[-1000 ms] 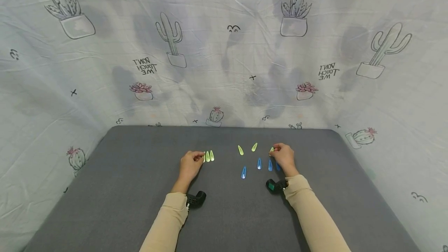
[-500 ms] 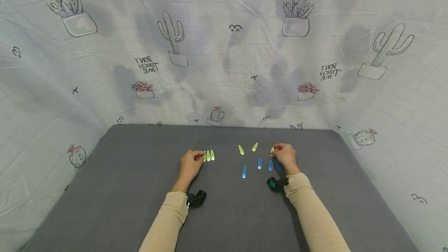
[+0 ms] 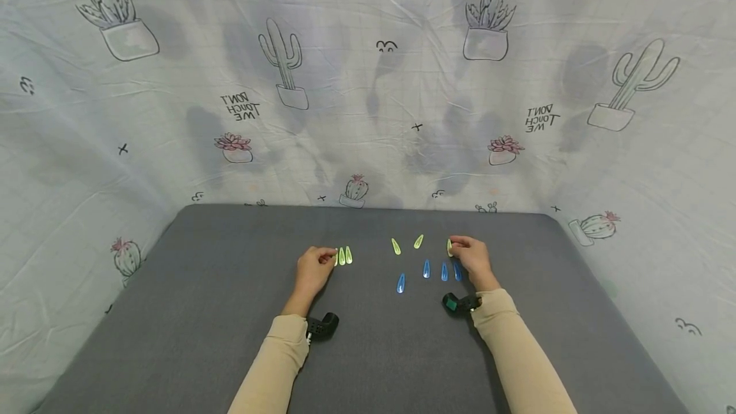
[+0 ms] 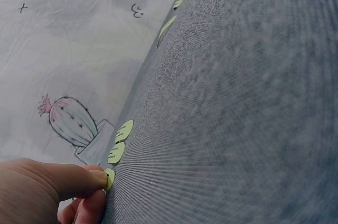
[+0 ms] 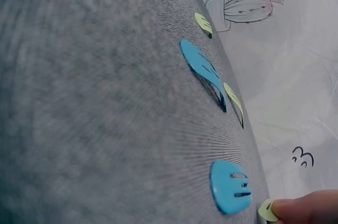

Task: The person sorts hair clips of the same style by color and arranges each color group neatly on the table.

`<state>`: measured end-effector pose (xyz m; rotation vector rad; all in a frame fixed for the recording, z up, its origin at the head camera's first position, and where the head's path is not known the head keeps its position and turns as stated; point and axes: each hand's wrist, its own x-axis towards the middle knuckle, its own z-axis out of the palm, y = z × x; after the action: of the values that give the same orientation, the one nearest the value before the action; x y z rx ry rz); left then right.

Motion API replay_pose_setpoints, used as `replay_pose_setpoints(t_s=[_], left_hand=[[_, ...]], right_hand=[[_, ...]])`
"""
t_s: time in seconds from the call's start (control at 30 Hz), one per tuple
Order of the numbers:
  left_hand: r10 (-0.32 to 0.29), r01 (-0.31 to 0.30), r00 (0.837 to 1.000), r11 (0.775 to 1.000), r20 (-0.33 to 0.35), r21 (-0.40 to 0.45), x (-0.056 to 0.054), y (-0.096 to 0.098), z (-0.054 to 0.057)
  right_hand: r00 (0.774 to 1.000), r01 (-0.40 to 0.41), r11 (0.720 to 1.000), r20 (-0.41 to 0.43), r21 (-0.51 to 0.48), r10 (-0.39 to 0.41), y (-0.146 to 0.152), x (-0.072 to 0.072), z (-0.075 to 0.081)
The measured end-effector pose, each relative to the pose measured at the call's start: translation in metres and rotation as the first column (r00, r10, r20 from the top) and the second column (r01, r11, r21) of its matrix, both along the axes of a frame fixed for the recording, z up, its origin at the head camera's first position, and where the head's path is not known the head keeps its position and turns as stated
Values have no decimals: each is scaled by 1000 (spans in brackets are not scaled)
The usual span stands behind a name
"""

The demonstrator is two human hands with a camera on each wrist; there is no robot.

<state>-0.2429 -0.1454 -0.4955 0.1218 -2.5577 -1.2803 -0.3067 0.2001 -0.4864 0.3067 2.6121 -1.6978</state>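
My left hand (image 3: 314, 268) pinches a yellow-green snap hair clip (image 4: 110, 179) between thumb and fingertips. Two more yellow-green clips (image 3: 345, 255) lie just right of it, side by side. My right hand (image 3: 471, 258) pinches another yellow-green hair clip (image 5: 268, 211), its tip showing past the thumb. Nearest that hand, several blue hair clips (image 3: 444, 271) lie on the table, one of them partly beside the palm. Between the hands are two loose yellow-green clips (image 3: 418, 241), tilted differently. Fingers hide part of each held clip.
The grey table (image 3: 368, 350) bears all the clips. Behind it and at the sides hangs a pale cloth (image 3: 345, 82) printed with cacti. A blue clip (image 3: 400, 283) lies nearest the table's front. Each wrist wears a black camera (image 3: 323, 326).
My right hand has shifted slightly right, uncovering more of the yellow-green clip at its fingertips and of the rightmost blue clip. The left hand stays in place.
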Motion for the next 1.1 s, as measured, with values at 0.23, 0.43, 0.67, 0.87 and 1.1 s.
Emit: replay_pose_setpoints(t_s=[0.23, 0.43, 0.67, 0.87, 1.1], left_hand=[[-6, 6, 1000, 1000, 1, -4, -1, -2, -1], [-9, 9, 1000, 1000, 1, 2, -2, -3, -2], [-12, 12, 1000, 1000, 0, 6, -3, -4, -3], [-12, 12, 1000, 1000, 3, 13, -4, -4, -1], [-13, 13, 1000, 1000, 14, 10, -6, -5, -1]], right_hand=[[1000, -3, 997, -10, -79, 2, 1, 1, -1], [1000, -4, 988, -2, -156, 4, 3, 5, -1], [1000, 6, 982, 7, -191, -4, -3, 10, 3], [1000, -2, 978, 13, -208, 5, -13, 14, 10], [999, -53, 975, -6, -214, 53, -27, 18, 18]])
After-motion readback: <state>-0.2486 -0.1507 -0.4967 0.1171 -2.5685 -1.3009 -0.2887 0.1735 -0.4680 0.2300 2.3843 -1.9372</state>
